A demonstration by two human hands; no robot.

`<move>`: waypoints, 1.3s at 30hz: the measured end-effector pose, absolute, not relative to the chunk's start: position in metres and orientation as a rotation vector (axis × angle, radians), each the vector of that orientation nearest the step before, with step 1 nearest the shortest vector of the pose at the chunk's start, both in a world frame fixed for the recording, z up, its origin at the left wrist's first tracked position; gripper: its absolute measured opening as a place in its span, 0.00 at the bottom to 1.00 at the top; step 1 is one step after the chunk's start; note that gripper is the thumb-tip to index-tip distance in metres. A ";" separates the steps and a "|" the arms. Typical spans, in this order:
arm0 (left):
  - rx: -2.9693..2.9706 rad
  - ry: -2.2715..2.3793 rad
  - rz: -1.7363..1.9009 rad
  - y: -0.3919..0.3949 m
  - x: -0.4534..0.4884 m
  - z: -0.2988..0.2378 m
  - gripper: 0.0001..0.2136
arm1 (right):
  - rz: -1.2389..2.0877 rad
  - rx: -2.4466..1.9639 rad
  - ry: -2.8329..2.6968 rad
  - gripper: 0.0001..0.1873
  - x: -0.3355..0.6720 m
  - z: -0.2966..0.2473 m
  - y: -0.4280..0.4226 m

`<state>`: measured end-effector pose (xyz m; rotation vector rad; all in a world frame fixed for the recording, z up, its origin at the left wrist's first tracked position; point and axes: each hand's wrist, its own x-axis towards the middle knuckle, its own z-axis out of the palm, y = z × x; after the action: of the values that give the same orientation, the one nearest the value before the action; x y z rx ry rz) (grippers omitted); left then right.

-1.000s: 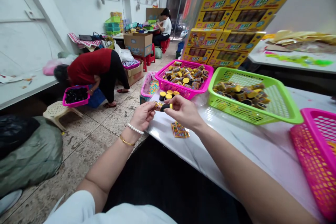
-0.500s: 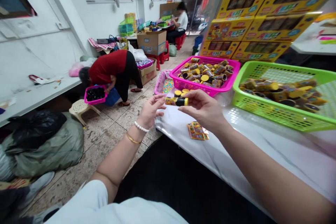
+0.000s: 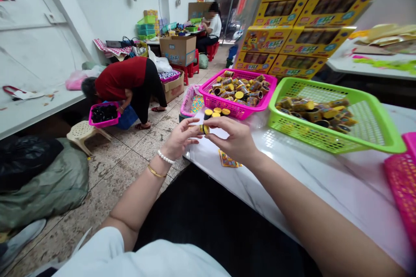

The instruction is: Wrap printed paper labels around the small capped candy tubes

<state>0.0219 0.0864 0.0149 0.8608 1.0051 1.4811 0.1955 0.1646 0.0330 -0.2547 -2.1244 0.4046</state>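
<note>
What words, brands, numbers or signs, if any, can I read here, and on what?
Nothing reads for certain.
Yellow boxes: big colourful lettering, too blurred to read.
Cardboard box: print too small.
Red banner in the background: any writing is too blurred.
Packets on the table: print too small.
Tub in the right hand: too small.

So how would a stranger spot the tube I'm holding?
Find the white table, then the left hand and right hand by its corner. Between them is a small tube, held up, unlike the yellow-topped tubes standing just beyond.
</note>
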 end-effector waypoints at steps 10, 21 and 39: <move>1.223 1.040 1.587 0.090 0.017 0.012 0.15 | 0.918 -0.459 -1.945 0.14 0.190 0.013 0.162; 0.969 0.846 1.355 0.094 0.016 -0.007 0.24 | 1.595 -0.542 -1.763 0.16 0.181 0.005 0.166; 0.810 1.051 1.406 0.118 0.017 -0.010 0.21 | 0.770 -0.674 -1.725 0.14 0.247 0.039 0.224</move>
<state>0.0171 0.1180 -0.0098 0.8102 1.0507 1.4065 0.2469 0.2237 0.0388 -0.6740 -1.7253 0.7699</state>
